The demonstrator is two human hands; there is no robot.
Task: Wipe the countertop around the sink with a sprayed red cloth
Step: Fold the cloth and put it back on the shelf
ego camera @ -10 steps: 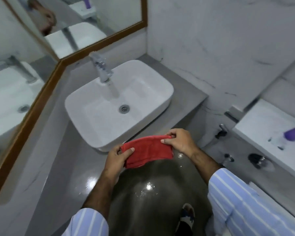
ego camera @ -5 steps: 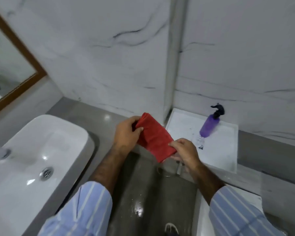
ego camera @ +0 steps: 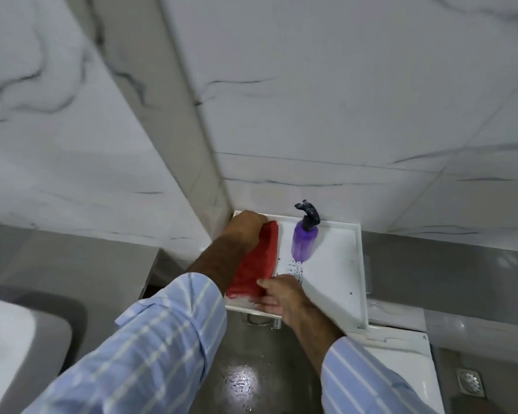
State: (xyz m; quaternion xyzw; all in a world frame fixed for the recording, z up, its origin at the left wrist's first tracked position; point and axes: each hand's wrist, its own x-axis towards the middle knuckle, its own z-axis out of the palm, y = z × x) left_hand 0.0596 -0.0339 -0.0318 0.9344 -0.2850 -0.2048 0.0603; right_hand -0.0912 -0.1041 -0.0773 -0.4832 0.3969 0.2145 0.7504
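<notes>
The red cloth (ego camera: 256, 262) lies along the left edge of a white shelf (ego camera: 338, 276). The left hand (ego camera: 245, 231) grips its far end, the right hand (ego camera: 278, 297) pinches its near end. A purple bottle (ego camera: 304, 242) stands near the shelf's back edge.

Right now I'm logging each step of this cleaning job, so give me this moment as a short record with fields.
surface: white tray-like shelf in the wall corner
cloth: red cloth lying along the shelf's left side
left hand: left hand on the cloth's far end
right hand: right hand at the cloth's near end
bottle: purple spray bottle standing to the right of the cloth, untouched
sink: basin edge at lower left
</notes>
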